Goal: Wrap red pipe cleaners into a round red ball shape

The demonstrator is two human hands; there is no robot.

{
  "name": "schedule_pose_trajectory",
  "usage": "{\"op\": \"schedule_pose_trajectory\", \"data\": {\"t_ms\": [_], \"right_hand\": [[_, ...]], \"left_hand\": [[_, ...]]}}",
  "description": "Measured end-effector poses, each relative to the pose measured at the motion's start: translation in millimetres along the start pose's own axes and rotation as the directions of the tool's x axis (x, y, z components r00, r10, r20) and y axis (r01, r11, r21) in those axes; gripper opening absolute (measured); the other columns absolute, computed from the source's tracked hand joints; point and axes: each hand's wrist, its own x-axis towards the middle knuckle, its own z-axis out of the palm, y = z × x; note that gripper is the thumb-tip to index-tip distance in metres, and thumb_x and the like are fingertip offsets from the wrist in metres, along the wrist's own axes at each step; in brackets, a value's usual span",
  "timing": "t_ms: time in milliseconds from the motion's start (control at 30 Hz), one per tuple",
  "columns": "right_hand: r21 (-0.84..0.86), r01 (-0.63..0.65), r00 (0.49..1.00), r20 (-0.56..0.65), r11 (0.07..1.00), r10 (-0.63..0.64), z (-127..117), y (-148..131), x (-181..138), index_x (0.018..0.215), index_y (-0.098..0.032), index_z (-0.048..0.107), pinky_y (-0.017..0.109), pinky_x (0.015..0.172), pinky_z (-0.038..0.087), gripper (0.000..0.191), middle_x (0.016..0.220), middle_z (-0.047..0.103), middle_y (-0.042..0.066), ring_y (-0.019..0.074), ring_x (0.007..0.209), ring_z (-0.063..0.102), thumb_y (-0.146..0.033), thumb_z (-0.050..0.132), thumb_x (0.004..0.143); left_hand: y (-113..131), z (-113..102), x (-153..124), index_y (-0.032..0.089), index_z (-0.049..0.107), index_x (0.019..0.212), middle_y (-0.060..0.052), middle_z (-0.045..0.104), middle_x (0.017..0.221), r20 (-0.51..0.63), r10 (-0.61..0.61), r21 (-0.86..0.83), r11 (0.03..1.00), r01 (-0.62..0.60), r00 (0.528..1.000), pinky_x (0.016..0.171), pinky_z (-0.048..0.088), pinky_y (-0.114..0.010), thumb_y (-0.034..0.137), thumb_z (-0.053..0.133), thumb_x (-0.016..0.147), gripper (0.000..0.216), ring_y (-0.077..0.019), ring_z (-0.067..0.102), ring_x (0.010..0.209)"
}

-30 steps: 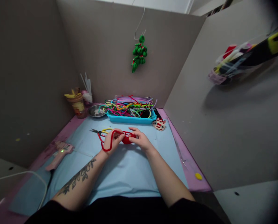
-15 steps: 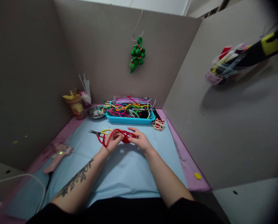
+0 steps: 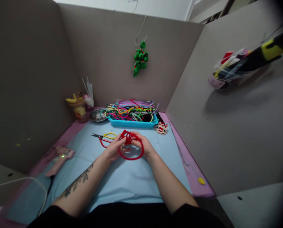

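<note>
Grey panels (image 3: pixel 122 84): they stood along the left, upper middle and right of the frame.
Blue sheet (image 3: pixel 132 186): it spread over the lower middle, beneath my arms.
Blue tray (image 3: pixel 134 124): it sat at mid-frame, heaped with coloured strands (image 3: pixel 132 112).
My left hand (image 3: pixel 115 148): just below centre, thumb and fingers pinching the left side of the red piece (image 3: pixel 127 138).
My right hand (image 3: pixel 143 144): right beside centre, pinching the piece's other side; its far fingers were partly hidden, so I couldn't fairly say how each one lay.
Pink glue gun (image 3: pixel 60 161): it lay at lower left, a green light showing on it.
Scissors (image 3: pixel 101 136): they lay left of centre, near my left hand, blades pointing left.
Openwork of the red piece: it was up between my hands, a red strand (image 3: pixel 132 158) looping down below it.
Cream-and-red ornament (image 3: pixel 161 128): right of centre, by the tray's corner.
Yellow disc (image 3: pixel 201 181): lower right, on the pink tabletop (image 3: pixel 204 190).
</note>
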Motion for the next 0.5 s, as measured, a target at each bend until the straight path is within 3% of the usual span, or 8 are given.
{"op": "schedule_pose_trajectory", "data": {"t_ms": [133,300,367,500], "right_hand": [[-0.141,0.041,0.999,-0.024,0.989,-0.045,2,-2,-1,0.081,-0.022,0.073,0.038,0.103,0.034,0.025,0.121,0.054,0.007,0.0246,0.118,0.048,-0.043,0.074,0.067],[-0.249,0.114,0.991,-0.045,0.962,-0.129,7,-3,-3,0.077,-0.021,0.071,0.038,0.098,0.039,0.026,0.109,0.058,0.007,0.0223,0.104,0.055,-0.046,0.069,0.071],[-0.227,0.123,0.986,-0.085,0.966,-0.145,9,2,-3,0.089,-0.022,0.068,0.038,0.094,0.042,0.027,0.104,0.060,0.007,0.0218,0.100,0.057,-0.043,0.069,0.072],[-0.165,0.169,0.963,-0.184,0.972,-0.199,12,12,-2,0.124,-0.030,0.046,0.037,0.090,0.045,0.060,0.112,0.057,0.005,0.0202,0.101,0.056,-0.033,0.072,0.069]], "left_hand": [[-2,1,2,0.025,0.053,0.114,-0.007,0.064,0.106,-0.096,0.078,0.038,0.996,-0.075,0.992,0.064,0.055,-0.029,0.033,0.072,0.071,0.048,-0.0191,0.065,0.084],[-2,1,2,0.024,0.053,0.120,-0.010,0.062,0.114,-0.168,0.126,0.188,0.978,-0.094,0.978,0.058,0.051,-0.023,0.038,0.073,0.069,0.056,-0.0208,0.064,0.090],[-2,2,2,0.024,0.053,0.122,-0.010,0.062,0.115,-0.187,0.139,0.242,0.966,-0.091,0.973,0.057,0.049,-0.022,0.041,0.073,0.069,0.059,-0.0219,0.063,0.092],[-3,3,3,0.021,0.052,0.123,-0.010,0.064,0.109,-0.208,0.130,0.230,0.970,-0.081,0.970,0.057,0.047,-0.023,0.044,0.072,0.069,0.063,-0.0220,0.063,0.086]]}}
